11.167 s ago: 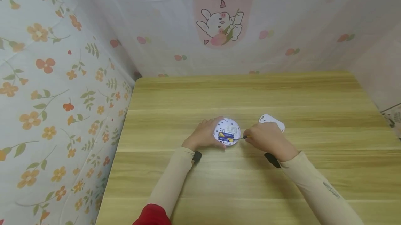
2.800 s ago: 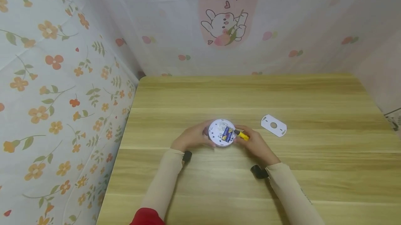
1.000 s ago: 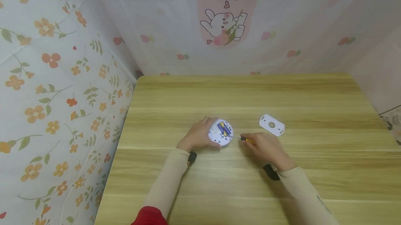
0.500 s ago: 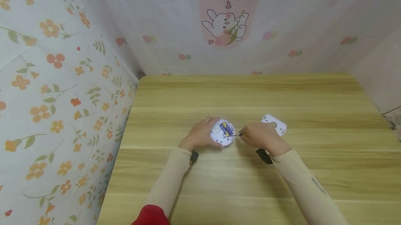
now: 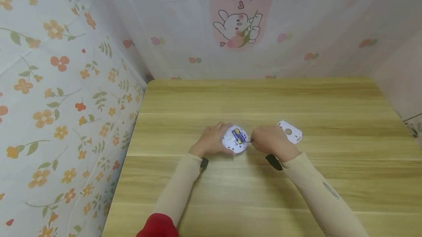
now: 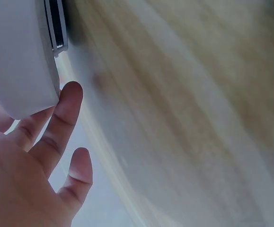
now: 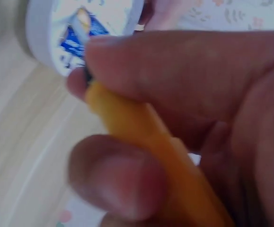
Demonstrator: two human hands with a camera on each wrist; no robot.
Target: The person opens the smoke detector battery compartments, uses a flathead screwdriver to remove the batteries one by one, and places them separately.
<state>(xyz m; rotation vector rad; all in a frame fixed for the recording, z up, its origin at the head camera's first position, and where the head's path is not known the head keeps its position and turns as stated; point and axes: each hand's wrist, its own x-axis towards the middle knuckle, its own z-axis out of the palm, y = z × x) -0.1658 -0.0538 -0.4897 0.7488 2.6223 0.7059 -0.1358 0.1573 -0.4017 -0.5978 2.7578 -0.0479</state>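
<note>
Works before a patterned cloth [image 5: 178, 21] across the top and left of the head view, at a wooden table [image 5: 237, 193] filling the lower part. Wears pale sleeves [image 5: 179, 189], entering from the bottom edge. Brings the right hand [image 5: 270, 140], right of centre, further left than half a second ago. Grips a white disc [image 5: 232, 142] near the frame's centre with the left hand [image 5: 212, 140], thumb and fingers at opposite edges. Leaves a white plate [image 5: 295, 132] farther right, partly hidden. Pinches a yellow-handled tool [image 7: 170, 156] in the right hand, now hiding the handle from the head view. Points the shaft at the lower end of blue-and-yellow batteries [image 5: 239, 135], with contact too small to confirm. Probably gains closer control there, with batteries apparently still seated.
</note>
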